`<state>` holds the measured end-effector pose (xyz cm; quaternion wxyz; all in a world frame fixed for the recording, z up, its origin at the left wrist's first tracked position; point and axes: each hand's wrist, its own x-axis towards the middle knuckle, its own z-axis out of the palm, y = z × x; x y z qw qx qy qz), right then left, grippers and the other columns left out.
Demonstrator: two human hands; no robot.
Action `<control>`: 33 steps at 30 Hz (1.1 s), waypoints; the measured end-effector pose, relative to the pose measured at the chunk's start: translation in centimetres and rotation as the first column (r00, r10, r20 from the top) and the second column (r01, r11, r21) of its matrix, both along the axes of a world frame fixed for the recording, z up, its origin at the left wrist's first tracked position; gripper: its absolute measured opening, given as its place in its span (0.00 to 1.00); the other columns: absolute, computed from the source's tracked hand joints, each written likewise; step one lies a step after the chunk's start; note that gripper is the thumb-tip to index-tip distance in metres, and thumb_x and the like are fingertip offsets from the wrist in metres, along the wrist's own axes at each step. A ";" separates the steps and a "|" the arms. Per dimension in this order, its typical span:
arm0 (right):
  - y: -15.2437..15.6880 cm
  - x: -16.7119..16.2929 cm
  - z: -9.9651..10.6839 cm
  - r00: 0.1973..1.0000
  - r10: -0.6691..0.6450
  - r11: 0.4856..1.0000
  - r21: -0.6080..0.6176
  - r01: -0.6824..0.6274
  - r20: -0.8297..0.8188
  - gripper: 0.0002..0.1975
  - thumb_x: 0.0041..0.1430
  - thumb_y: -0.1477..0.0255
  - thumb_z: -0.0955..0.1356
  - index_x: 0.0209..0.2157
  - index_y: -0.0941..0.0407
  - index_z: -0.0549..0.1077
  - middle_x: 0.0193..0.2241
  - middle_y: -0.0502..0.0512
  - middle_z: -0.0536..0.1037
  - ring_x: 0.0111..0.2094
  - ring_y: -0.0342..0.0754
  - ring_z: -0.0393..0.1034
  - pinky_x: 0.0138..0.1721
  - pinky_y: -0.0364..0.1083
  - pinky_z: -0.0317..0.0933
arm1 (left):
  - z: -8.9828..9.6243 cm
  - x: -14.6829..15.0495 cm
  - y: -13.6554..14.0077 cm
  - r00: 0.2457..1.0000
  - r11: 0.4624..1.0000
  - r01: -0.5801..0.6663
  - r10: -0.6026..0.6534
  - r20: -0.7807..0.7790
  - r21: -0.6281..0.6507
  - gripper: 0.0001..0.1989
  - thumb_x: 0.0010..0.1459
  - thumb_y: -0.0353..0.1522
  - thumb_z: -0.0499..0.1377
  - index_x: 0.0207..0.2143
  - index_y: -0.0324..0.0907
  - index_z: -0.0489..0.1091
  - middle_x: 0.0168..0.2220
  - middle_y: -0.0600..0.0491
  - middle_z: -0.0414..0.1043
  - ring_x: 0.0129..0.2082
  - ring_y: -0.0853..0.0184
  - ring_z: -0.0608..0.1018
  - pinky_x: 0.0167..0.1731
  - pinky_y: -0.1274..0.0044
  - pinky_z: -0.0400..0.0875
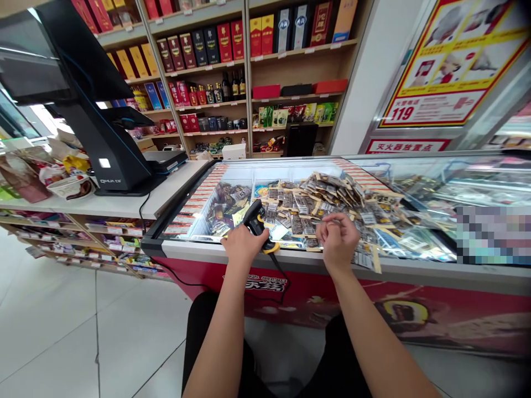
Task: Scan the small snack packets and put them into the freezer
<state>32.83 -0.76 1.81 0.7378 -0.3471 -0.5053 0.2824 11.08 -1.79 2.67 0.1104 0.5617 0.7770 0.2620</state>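
Observation:
A black and yellow barcode scanner [254, 216] lies near the front edge of a glass-topped chest freezer [194, 246], its cord hanging down the front. My left hand [244, 243] rests beside it with thumb and a finger spread apart, the thumb close to the scanner's handle; the other fingers are partly hidden. Many small flat snack packets [296, 224] with dark contents and tan edges are heaped on the glass. Over the front of this heap is my right hand [340, 240], its fingers curled in; anything inside them is hidden.
On the left, a white counter [161, 196] carries a black point-of-sale terminal [103, 132]. Shelves [215, 69] of boxes and bottles stand behind the freezer. One packet [367, 260] overhangs the freezer's front edge. A fire-safety poster [448, 72] hangs at upper right.

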 end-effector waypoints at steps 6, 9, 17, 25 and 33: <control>-0.6 1.5 1.0 0.996 -0.016 0.999 0.036 0.012 0.089 0.03 0.64 0.69 0.66 0.34 0.50 0.70 0.17 0.42 0.59 0.18 0.43 0.53 0.23 0.44 0.50 | -1.5 -2.0 1.2 0.863 0.987 0.016 -0.093 0.497 0.158 0.25 0.52 0.39 0.69 0.51 0.44 0.67 0.38 0.43 0.81 0.40 0.48 0.85 0.39 0.64 0.74; -0.9 2.5 0.9 0.981 -0.044 0.999 -0.022 0.050 0.190 0.02 0.64 0.69 0.67 0.35 0.50 0.71 0.18 0.44 0.62 0.19 0.45 0.55 0.23 0.44 0.49 | -1.5 -3.8 2.0 0.642 0.950 -0.042 -0.212 0.737 0.310 0.27 0.50 0.34 0.68 0.51 0.46 0.63 0.34 0.52 0.79 0.29 0.60 0.82 0.29 0.72 0.71; 1.6 -1.6 1.4 0.682 0.096 0.960 -0.249 0.131 0.725 0.08 0.66 0.67 0.67 0.43 0.52 0.76 0.33 0.55 0.79 0.36 0.54 0.73 0.37 0.50 0.65 | 1.8 -11.5 3.6 0.001 0.929 0.124 -0.352 0.936 0.349 0.13 0.54 0.41 0.62 0.37 0.42 0.72 0.31 0.52 0.70 0.21 0.72 0.67 0.22 0.76 0.65; 5.3 -7.3 2.5 0.164 0.060 0.961 -0.101 0.257 0.985 0.31 0.70 0.60 0.70 0.69 0.60 0.68 0.63 0.73 0.73 0.67 0.73 0.60 0.63 0.65 0.62 | -0.4 -13.4 3.2 -0.074 0.939 0.101 -0.324 0.943 0.330 0.16 0.62 0.46 0.64 0.41 0.42 0.76 0.37 0.50 0.74 0.25 0.70 0.70 0.24 0.77 0.67; 7.8 -8.0 2.5 0.090 0.204 0.927 -0.222 0.301 0.975 0.47 0.58 0.54 0.79 0.70 0.62 0.66 0.66 0.77 0.69 0.68 0.79 0.56 0.64 0.68 0.57 | -0.1 -13.1 2.5 -0.083 0.892 0.189 -0.402 0.912 0.411 0.19 0.59 0.48 0.62 0.42 0.42 0.75 0.33 0.50 0.71 0.20 0.73 0.64 0.20 0.76 0.61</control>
